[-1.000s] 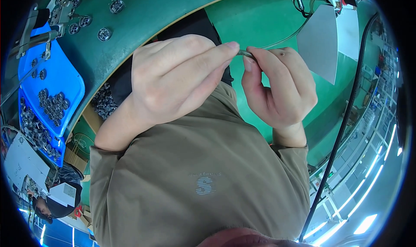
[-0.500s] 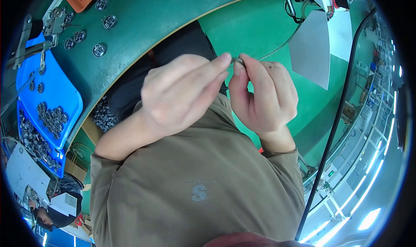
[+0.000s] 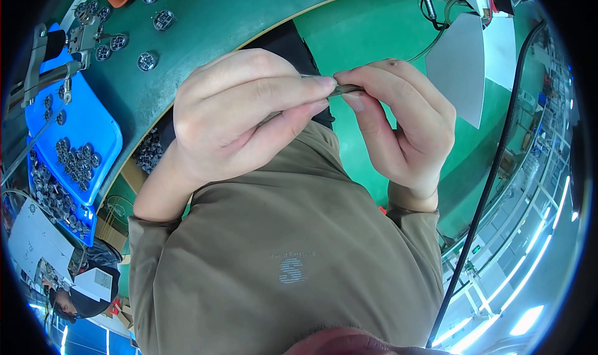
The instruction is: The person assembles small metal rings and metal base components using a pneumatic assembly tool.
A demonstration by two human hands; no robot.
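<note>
One slim, greyish piece (image 3: 347,89) lies between the left hand (image 3: 230,112) and the right hand (image 3: 408,121), out in front of the torso (image 3: 286,230) — probably gripped from both sides to steady it. Round metal parts (image 3: 147,61) sit spaced on the green bench (image 3: 205,28), perhaps for easy picking; more are heaped in a blue tray (image 3: 103,115). Left thumb and forefinger pinch one end, right thumb and forefinger the other — fingertips nearly meeting.

Ceiling lights (image 3: 527,321) are glaring white well beyond the near edge of the table (image 3: 212,18) while cool light is brightening its top; fisheye distortion is curving that edge, and black vignetting is ringing the view.
</note>
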